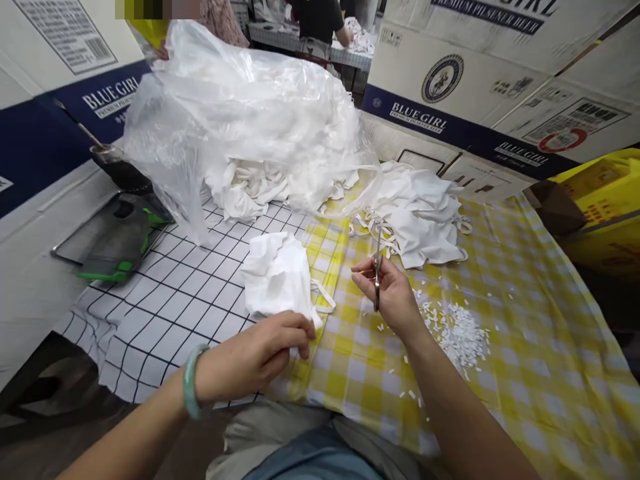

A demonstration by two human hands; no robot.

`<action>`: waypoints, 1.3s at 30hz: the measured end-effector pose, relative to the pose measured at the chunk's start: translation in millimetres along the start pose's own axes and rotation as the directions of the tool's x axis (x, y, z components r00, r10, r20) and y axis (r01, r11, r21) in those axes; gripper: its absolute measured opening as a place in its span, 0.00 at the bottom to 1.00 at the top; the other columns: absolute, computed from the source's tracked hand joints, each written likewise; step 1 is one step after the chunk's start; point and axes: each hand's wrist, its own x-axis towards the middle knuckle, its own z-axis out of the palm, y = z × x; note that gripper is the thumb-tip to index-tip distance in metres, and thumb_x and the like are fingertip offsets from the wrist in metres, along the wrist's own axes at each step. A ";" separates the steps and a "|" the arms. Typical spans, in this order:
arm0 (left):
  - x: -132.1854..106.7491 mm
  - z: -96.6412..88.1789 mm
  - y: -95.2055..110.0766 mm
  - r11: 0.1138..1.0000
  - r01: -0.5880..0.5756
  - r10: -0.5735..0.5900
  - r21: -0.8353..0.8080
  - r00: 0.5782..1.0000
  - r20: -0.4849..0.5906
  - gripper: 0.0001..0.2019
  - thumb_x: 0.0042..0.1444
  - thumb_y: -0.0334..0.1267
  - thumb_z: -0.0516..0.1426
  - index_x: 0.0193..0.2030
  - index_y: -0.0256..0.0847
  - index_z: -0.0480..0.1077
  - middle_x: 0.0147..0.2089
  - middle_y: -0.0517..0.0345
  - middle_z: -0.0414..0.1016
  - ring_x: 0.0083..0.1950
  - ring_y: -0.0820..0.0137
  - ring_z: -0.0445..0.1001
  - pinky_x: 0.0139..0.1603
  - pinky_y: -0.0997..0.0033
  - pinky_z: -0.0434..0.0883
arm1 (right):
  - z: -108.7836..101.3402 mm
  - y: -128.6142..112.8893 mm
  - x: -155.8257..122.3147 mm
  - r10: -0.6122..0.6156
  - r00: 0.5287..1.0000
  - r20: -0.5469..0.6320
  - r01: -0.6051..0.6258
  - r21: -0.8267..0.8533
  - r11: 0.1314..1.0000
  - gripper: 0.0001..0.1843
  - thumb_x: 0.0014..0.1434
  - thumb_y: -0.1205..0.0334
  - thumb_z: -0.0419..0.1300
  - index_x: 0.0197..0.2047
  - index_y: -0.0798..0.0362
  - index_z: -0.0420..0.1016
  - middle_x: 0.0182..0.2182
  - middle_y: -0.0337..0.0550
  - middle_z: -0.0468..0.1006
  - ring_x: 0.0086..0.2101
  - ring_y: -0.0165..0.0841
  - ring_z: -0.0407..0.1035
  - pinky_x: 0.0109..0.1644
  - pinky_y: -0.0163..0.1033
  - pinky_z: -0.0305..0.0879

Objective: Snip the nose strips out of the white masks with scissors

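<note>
A white cloth pouch (277, 273) with a looped drawstring at its right side lies on the table in front of me. My left hand (273, 343), wearing a green bangle, is at the pouch's lower edge with its fingers curled over the near corner; the fingertips are partly hidden. To the right, my right hand (390, 293) holds small metal scissors (377, 273), their blades pointing away from me. Beyond the scissors is a pile of white pouches (420, 210) with strings. Small white cut scraps (460, 333) are heaped to the right of my right wrist.
A large clear plastic bag (270, 100) full of white cloth stands at the back. Beer cartons (425, 73) rise behind the right side, with another carton (65, 73) at left. A grey-green device (117, 237) and dark cup (120, 167) sit left. People work in the background.
</note>
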 end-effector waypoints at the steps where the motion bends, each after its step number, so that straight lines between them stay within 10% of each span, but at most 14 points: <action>1: -9.0 8.4 -1.4 0.995 0.082 -0.083 -0.061 0.997 -0.006 0.16 0.54 0.23 0.48 0.38 0.43 0.74 0.47 0.51 0.78 0.50 0.64 0.75 0.53 0.65 0.72 | 1.5 4.0 -6.5 0.010 1.000 0.022 -0.010 -0.037 0.999 0.18 0.51 0.49 0.68 0.38 0.50 0.70 0.32 0.40 0.75 0.31 0.32 0.67 0.37 0.38 0.66; 5: -13.2 31.9 -13.7 0.891 0.323 -0.386 -0.319 0.909 -0.158 0.10 0.55 0.29 0.49 0.34 0.40 0.71 0.34 0.55 0.75 0.38 0.66 0.73 0.42 0.67 0.72 | 26.5 21.3 -36.0 0.052 0.983 0.176 -0.007 -0.245 0.970 0.16 0.52 0.54 0.68 0.39 0.50 0.69 0.34 0.40 0.76 0.31 0.33 0.68 0.37 0.38 0.66; 11: 0.4 39.5 -27.9 0.851 0.315 -0.471 -0.420 0.813 -0.343 0.04 0.52 0.32 0.56 0.31 0.40 0.73 0.33 0.58 0.72 0.38 0.68 0.68 0.43 0.69 0.67 | 53.2 39.6 -58.2 -0.150 0.977 0.148 0.206 -0.519 0.830 0.11 0.50 0.74 0.57 0.35 0.50 0.64 0.36 0.44 0.72 0.38 0.39 0.67 0.45 0.44 0.64; 20: 25.1 63.1 -10.7 0.510 0.282 -0.577 -0.813 0.813 -0.081 0.13 0.61 0.44 0.56 0.41 0.35 0.74 0.39 0.48 0.79 0.37 0.67 0.77 0.42 0.65 0.75 | 31.8 6.9 -62.6 0.018 0.990 0.141 0.005 -0.166 0.986 0.09 0.53 0.63 0.58 0.32 0.48 0.58 0.28 0.36 0.69 0.28 0.30 0.65 0.33 0.35 0.65; 23: 32.9 61.3 -8.1 0.352 0.154 -0.616 -0.923 0.781 -0.104 0.12 0.64 0.41 0.53 0.48 0.37 0.71 0.49 0.45 0.78 0.45 0.67 0.78 0.48 0.66 0.76 | 21.8 -16.4 -107.1 0.103 0.887 0.450 -0.172 0.115 0.978 0.12 0.53 0.62 0.61 0.31 0.48 0.58 0.30 0.37 0.70 0.28 0.28 0.65 0.31 0.33 0.65; 26: 33.5 50.2 -3.3 0.257 0.037 -0.663 -0.966 0.734 -0.148 0.10 0.62 0.35 0.57 0.48 0.36 0.73 0.42 0.50 0.76 0.32 0.77 0.72 0.31 0.78 0.71 | 10.7 -21.9 -132.3 0.124 0.705 0.699 -0.299 0.133 0.945 0.13 0.53 0.61 0.64 0.30 0.49 0.60 0.30 0.38 0.72 0.28 0.28 0.65 0.31 0.34 0.65; 30: 24.7 31.7 17.3 0.402 0.122 -0.530 -0.908 0.839 -0.122 0.09 0.60 0.39 0.61 0.40 0.33 0.76 0.29 0.60 0.69 0.22 0.82 0.55 0.21 0.80 0.53 | 2.5 -11.1 -96.7 0.017 0.978 0.208 -0.039 0.099 0.994 0.17 0.55 0.58 0.66 0.31 0.48 0.58 0.36 0.41 0.75 0.36 0.32 0.69 0.41 0.38 0.68; 32: 18.1 23.5 29.3 0.499 0.208 -0.431 -0.841 0.902 -0.033 0.13 0.62 0.43 0.59 0.33 0.33 0.75 0.27 0.59 0.68 0.23 0.81 0.55 0.23 0.78 0.52 | 6.1 -8.7 -62.9 -0.154 0.982 0.106 0.150 0.042 0.988 0.15 0.55 0.60 0.66 0.34 0.48 0.60 0.44 0.43 0.75 0.45 0.35 0.69 0.53 0.42 0.65; 34: 10.4 16.4 36.2 0.541 0.260 -0.389 -0.799 0.921 0.036 0.15 0.63 0.43 0.58 0.31 0.33 0.74 0.27 0.59 0.67 0.24 0.80 0.55 0.25 0.76 0.53 | 15.3 -9.9 -32.9 -0.241 0.925 0.294 0.233 0.061 0.970 0.14 0.53 0.61 0.67 0.35 0.49 0.63 0.45 0.43 0.75 0.47 0.36 0.69 0.54 0.42 0.64; 36: 1.9 10.7 36.3 0.564 0.296 -0.416 -0.771 0.908 0.044 0.13 0.62 0.44 0.58 0.33 0.35 0.74 0.29 0.58 0.68 0.25 0.79 0.55 0.27 0.75 0.52 | 27.1 -12.5 -12.5 -0.235 0.871 0.431 0.211 0.105 0.972 0.14 0.50 0.62 0.67 0.35 0.50 0.65 0.39 0.40 0.74 0.41 0.34 0.69 0.47 0.39 0.65; 39: -10.1 6.0 28.1 0.593 0.348 -0.517 -0.726 0.856 -0.012 0.14 0.61 0.47 0.59 0.34 0.36 0.73 0.29 0.59 0.69 0.25 0.79 0.54 0.25 0.75 0.49 | 38.3 -17.2 2.2 -0.224 0.924 0.310 0.180 0.165 0.970 0.14 0.49 0.64 0.66 0.34 0.50 0.63 0.32 0.35 0.69 0.34 0.29 0.65 0.39 0.35 0.63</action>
